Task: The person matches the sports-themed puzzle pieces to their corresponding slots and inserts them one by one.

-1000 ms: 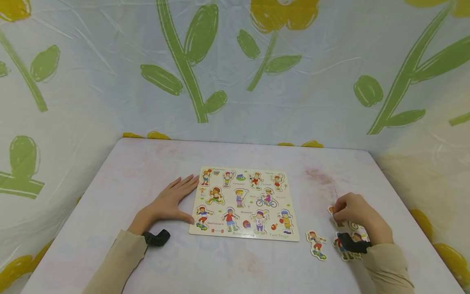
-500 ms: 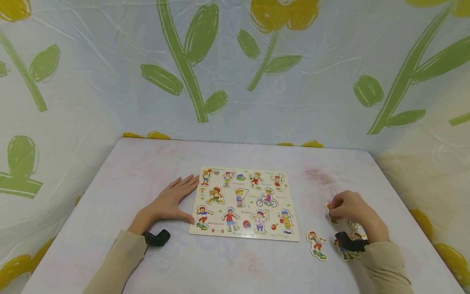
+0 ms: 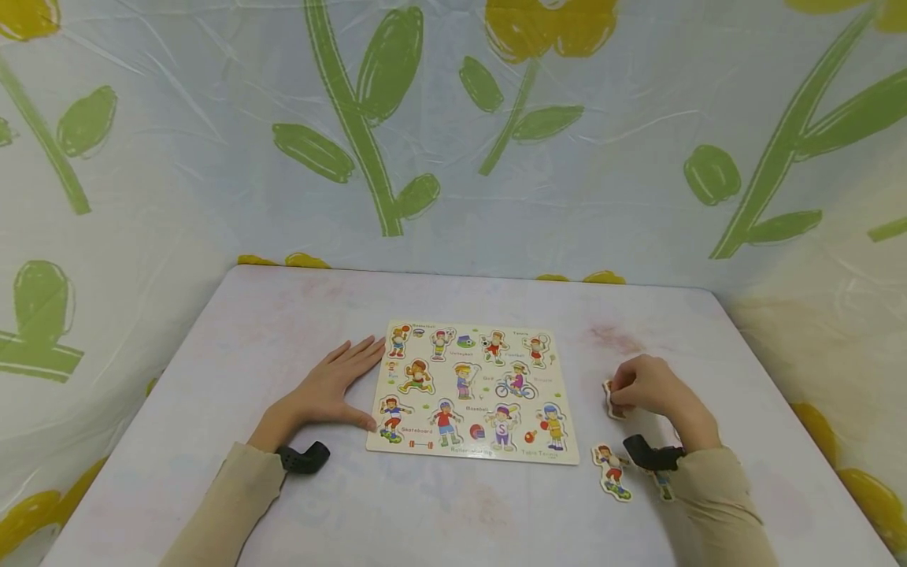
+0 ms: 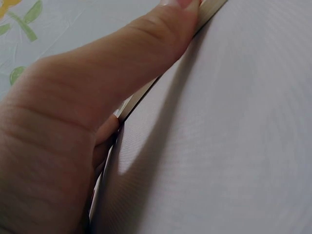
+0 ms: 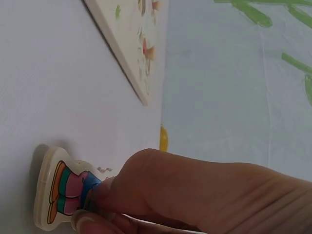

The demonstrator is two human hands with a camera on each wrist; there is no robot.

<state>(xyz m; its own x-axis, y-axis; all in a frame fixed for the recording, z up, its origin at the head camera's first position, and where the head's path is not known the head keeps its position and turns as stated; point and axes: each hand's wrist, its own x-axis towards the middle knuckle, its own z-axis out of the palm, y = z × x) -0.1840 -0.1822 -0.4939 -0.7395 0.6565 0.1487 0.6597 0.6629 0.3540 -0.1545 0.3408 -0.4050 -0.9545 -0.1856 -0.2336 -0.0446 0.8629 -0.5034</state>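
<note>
My right hand (image 3: pixel 652 386) pinches a flat puzzle piece (image 5: pixel 68 187) between thumb and fingers, right of the board. In the right wrist view the piece shows a figure's lower part with pink legs and blue clothing; its upper part is hidden behind the fingers. The cream sports puzzle board (image 3: pixel 441 384) lies flat mid-table, with figures in sports poses and printed words. My left hand (image 3: pixel 322 398) lies beside its left edge, fingers straight and spread, with fingertips and thumb at the rim. The left wrist view shows the thumb (image 4: pixel 141 51) against the board's side.
A loose skateboarder piece (image 3: pixel 612 472) lies right of the board's lower corner. Beside it another piece (image 3: pixel 664 486) is partly covered by the black wrist camera (image 3: pixel 652 455). Flower-printed sheeting (image 3: pixel 453 213) stands behind the table and at both sides.
My right hand has moved left and slightly away from me, carrying the pinched piece off from the loose pieces toward the board. The left hand and board have stayed put.
</note>
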